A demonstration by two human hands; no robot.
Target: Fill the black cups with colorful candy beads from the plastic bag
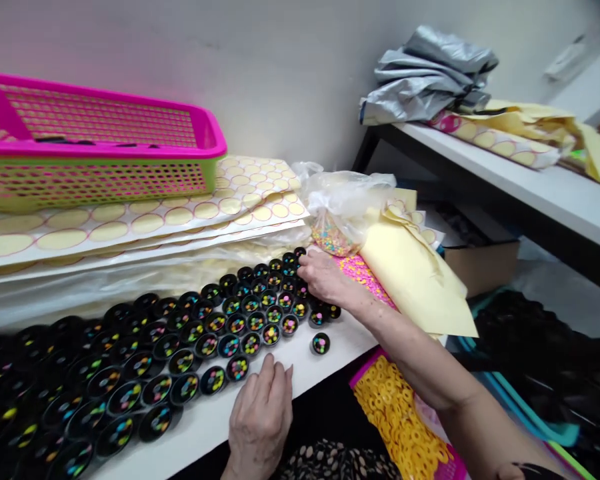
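Many small black cups (237, 325) with bits of pink, yellow, blue and green in them stand in rows on the white table (300, 373). My right hand (325, 279) reaches to the far end of the rows, its fingers bent against a black cup (300, 253) there; the fingertips are partly hidden. Nearer me, my left hand (261, 417) rests at the table's front edge with fingers close together, forward and slightly bent, nothing in them. One cup (321, 343) stands apart between the hands, below my right wrist.
A pink and green basket (210, 157) sits on sticker sheets (260, 180) at the back left. Beside my right forearm are pink beads (363, 277), a clear bag (347, 193) and yellow paper (415, 280). Yellow rings (400, 413) lie below the edge; a shelf (530, 187) juts in at right.
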